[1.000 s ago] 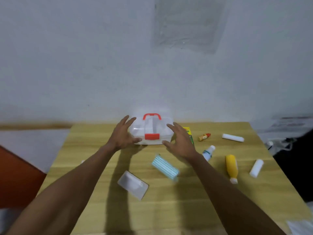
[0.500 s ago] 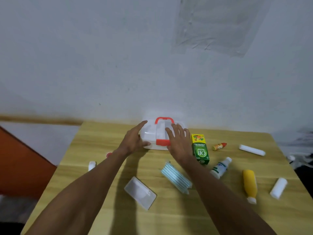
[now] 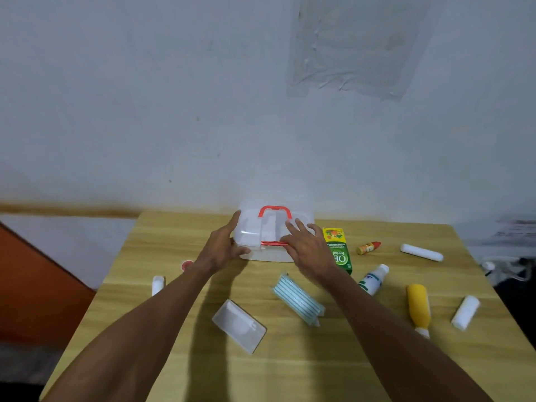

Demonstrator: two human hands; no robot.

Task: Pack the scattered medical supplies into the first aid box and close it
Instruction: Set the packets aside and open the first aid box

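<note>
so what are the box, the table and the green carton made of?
Box: translucent plastic, smooth and slightly frosted; light shows through its top.
Table: wood or wood-look laminate, matte; grain lines show, can't tell which.
Green carton: probably printed cardboard; flat faces, sharp edges.

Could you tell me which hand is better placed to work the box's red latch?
Right hand: its fingers rest beside the red latch; the left hand braces the box at its left end.
</note>
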